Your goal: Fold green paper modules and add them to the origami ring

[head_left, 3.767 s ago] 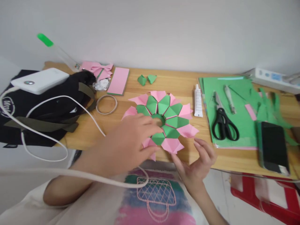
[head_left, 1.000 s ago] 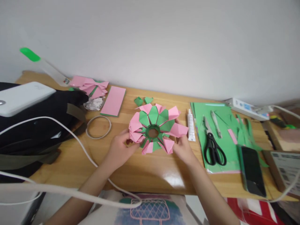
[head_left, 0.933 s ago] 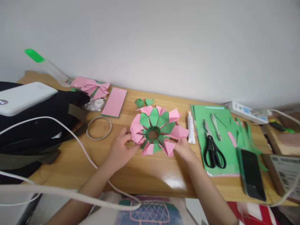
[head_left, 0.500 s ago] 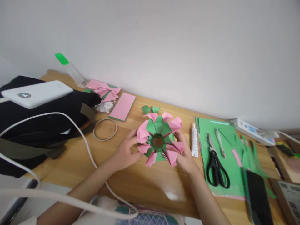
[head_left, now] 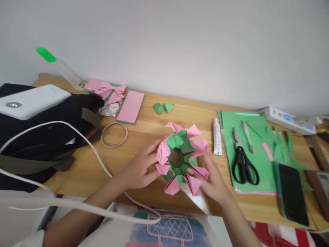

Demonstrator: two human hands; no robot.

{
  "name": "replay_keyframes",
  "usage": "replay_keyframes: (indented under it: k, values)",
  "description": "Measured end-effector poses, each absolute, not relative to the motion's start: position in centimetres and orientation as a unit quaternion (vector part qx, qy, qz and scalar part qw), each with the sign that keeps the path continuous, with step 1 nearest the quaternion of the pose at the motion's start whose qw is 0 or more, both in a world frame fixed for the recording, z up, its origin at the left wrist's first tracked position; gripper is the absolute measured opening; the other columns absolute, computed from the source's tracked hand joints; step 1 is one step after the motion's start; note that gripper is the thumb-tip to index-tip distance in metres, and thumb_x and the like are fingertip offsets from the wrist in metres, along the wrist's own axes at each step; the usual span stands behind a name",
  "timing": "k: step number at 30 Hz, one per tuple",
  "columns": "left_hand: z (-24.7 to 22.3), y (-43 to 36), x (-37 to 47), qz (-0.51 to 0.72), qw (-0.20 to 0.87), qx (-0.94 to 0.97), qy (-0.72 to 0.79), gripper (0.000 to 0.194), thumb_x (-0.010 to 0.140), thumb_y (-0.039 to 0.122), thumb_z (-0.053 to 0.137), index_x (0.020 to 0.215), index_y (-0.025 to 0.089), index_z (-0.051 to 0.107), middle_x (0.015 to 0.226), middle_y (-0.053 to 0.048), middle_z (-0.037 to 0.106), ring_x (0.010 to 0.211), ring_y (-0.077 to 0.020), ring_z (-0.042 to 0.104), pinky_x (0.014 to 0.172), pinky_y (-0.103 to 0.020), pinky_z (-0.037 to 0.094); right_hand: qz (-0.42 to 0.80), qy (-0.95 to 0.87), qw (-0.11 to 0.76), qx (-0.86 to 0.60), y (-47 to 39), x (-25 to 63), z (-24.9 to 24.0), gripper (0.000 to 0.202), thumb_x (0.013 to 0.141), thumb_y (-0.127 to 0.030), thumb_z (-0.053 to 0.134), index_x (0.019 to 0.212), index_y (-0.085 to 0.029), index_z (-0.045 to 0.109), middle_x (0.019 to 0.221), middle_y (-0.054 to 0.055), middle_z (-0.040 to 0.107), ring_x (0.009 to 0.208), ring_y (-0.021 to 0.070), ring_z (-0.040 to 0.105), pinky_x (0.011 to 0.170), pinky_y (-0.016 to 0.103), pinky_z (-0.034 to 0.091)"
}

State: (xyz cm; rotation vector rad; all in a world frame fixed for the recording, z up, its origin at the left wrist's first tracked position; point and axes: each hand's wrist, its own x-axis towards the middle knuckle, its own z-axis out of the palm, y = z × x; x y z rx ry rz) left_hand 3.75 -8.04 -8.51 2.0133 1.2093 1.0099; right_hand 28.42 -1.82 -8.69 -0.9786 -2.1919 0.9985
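A ring of folded pink and green paper (head_left: 181, 140), with a round hole in its middle, is held between both hands above the wooden table (head_left: 144, 137). My left hand (head_left: 144, 166) grips its left side, fingers partly behind the paper. On the right side, my right hand (head_left: 212, 178) holds it with the thumb at the front near the lower pink points. Two small green folded pieces (head_left: 158, 108) lie beyond the ring. A white glue tube (head_left: 217, 137) lies to the right of it.
Black scissors (head_left: 243, 164) and a pen-like tool rest on green sheets (head_left: 228, 120), near a phone (head_left: 291, 192). At left are pink sheets (head_left: 131, 106), a cable loop (head_left: 102, 133), a black bag (head_left: 64, 137) and a power bank (head_left: 36, 99). A white cable crosses my left forearm.
The view has shifted, and the ring sits lower and slightly farther right in it, tilted a little differently. Both hands still hold it.
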Motion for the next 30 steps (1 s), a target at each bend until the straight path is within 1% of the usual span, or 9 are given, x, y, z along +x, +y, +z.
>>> replay_keyframes:
  k: [3,5,12,15,18,21,25,27,30]
  values:
    - [-8.6,-7.9,3.3,0.350,0.267,0.781,0.444,0.035,0.093,0.020,0.051,0.128,0.021,0.053,0.152,-0.015,0.035,0.141,-0.0305,0.035,0.115,-0.046,0.036,0.340,-0.835,0.264,-0.343,-1.5,28.5,-8.4,0.055,0.088,-0.033,0.062,0.139,-0.029,0.043,0.138,0.009,0.055,0.126,0.0300,0.053,0.104,0.046,0.046]
    - [-8.7,-7.8,2.9,0.331,0.254,0.798,0.435,0.034,0.094,0.021,0.050,0.127,0.019,0.052,0.151,-0.018,0.034,0.141,-0.0316,0.035,0.114,-0.048,0.036,0.324,-0.845,0.262,-0.335,-1.3,28.7,-8.3,0.050,0.088,-0.034,0.061,0.136,-0.027,0.046,0.135,0.011,0.056,0.125,0.0300,0.054,0.102,0.046,0.047]
    - [-8.7,-7.2,2.0,0.275,0.160,0.849,0.422,0.023,0.095,0.026,0.047,0.111,0.015,0.059,0.136,-0.020,0.044,0.128,-0.0330,0.045,0.105,-0.049,0.043,0.291,-0.870,0.254,-0.307,-0.5,29.4,-8.3,0.038,0.088,-0.034,0.063,0.123,-0.024,0.055,0.140,0.014,0.051,0.130,0.0298,0.049,0.104,0.048,0.045]
    - [-8.9,-7.0,2.0,0.268,0.139,0.856,0.420,0.022,0.093,0.024,0.049,0.110,0.015,0.059,0.134,-0.020,0.044,0.127,-0.0332,0.046,0.103,-0.049,0.045,0.279,-0.879,0.238,-0.304,-0.3,29.5,-8.5,0.043,0.088,-0.037,0.062,0.128,-0.025,0.051,0.140,0.015,0.050,0.130,0.0314,0.049,0.103,0.050,0.045]
    - [-9.2,-7.1,2.5,0.306,0.142,0.839,0.427,0.022,0.088,0.018,0.054,0.110,0.015,0.058,0.132,-0.019,0.047,0.125,-0.0317,0.049,0.101,-0.047,0.047,0.262,-0.888,0.231,-0.300,-0.4,29.6,-8.9,0.049,0.088,-0.037,0.059,0.134,-0.024,0.045,0.140,0.017,0.049,0.129,0.0341,0.048,0.100,0.055,0.045]
    - [-9.6,-7.2,3.1,0.390,0.182,0.790,0.436,0.021,0.083,0.012,0.059,0.104,0.017,0.059,0.128,-0.017,0.051,0.122,-0.0281,0.053,0.101,-0.042,0.048,0.271,-0.878,0.244,-0.309,-0.7,29.4,-9.0,0.047,0.087,-0.031,0.059,0.132,-0.026,0.046,0.139,0.016,0.048,0.129,0.0331,0.048,0.102,0.054,0.044]
    - [-10.4,-7.3,3.7,0.480,0.309,0.690,0.444,0.020,0.079,0.012,0.068,0.095,0.019,0.058,0.126,-0.014,0.057,0.120,-0.0256,0.057,0.101,-0.039,0.048,0.356,-0.838,0.272,-0.310,-1.0,29.0,-9.0,0.038,0.087,-0.023,0.062,0.124,-0.029,0.054,0.136,0.012,0.050,0.130,0.0275,0.049,0.104,0.046,0.045]
    - [-11.0,-7.4,3.8,0.520,0.375,0.630,0.439,0.027,0.078,0.015,0.072,0.096,0.021,0.052,0.125,-0.012,0.059,0.121,-0.0250,0.058,0.098,-0.038,0.049,0.409,-0.812,0.285,-0.303,-0.9,28.7,-9.2,0.035,0.086,-0.022,0.063,0.120,-0.029,0.056,0.133,0.010,0.053,0.129,0.0258,0.050,0.104,0.043,0.045]
    - [-11.6,-7.5,3.9,0.547,0.425,0.572,0.438,0.046,0.076,0.022,0.076,0.110,0.025,0.045,0.126,-0.011,0.060,0.117,-0.0234,0.060,0.090,-0.035,0.052,0.467,-0.774,0.302,-0.303,-0.8,28.4,-9.6,0.030,0.086,-0.026,0.065,0.115,-0.029,0.059,0.130,0.010,0.054,0.128,0.0249,0.051,0.105,0.043,0.045]
